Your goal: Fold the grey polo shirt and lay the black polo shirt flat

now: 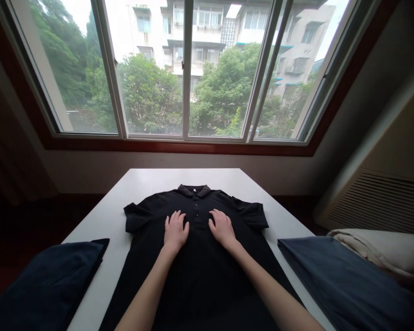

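Note:
A black polo shirt [200,257] lies spread face up on the white table, collar toward the window and short sleeves out to both sides. My left hand [175,230] rests palm down on the left part of its chest, fingers extended and a little apart. On the other side of the button placket, my right hand [222,226] lies on the cloth in the same way, fingers slightly bent. Neither hand grips anything. The shirt's lower hem runs out of view at the bottom.
Dark blue folded cloth [51,280] lies at the table's left edge. More dark blue cloth [345,276] sits at the right, beside a beige fabric bundle [382,248]. Behind the white table [186,176] is a wide window [184,139]; a slatted unit [382,200] stands right.

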Tool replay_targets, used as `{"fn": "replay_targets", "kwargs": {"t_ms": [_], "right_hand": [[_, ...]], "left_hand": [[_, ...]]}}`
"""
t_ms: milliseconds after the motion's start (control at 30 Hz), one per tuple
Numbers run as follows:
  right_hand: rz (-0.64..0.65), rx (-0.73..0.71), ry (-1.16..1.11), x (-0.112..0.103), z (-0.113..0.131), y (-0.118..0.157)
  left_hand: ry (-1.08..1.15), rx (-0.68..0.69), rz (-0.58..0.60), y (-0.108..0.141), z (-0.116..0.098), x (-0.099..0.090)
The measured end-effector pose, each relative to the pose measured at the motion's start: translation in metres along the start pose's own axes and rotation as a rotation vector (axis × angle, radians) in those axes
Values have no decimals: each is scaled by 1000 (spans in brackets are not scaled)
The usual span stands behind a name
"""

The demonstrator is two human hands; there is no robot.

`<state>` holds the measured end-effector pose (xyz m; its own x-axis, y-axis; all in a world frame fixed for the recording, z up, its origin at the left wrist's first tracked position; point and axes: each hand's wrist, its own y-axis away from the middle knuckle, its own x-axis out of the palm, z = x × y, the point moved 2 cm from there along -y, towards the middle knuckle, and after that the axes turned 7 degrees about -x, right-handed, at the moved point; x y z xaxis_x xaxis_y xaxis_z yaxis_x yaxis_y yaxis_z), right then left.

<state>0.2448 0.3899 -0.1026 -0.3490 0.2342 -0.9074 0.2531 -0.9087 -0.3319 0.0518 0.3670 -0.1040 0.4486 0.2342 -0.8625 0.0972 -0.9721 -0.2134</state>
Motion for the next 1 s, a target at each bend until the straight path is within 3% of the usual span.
{"fn": "replay_targets", "kwargs": {"t_ms": [1000], "right_hand": [[-6, -25, 17, 3, 0, 3]], "left_hand": [[-173, 80, -63, 5, -8, -1]]}}
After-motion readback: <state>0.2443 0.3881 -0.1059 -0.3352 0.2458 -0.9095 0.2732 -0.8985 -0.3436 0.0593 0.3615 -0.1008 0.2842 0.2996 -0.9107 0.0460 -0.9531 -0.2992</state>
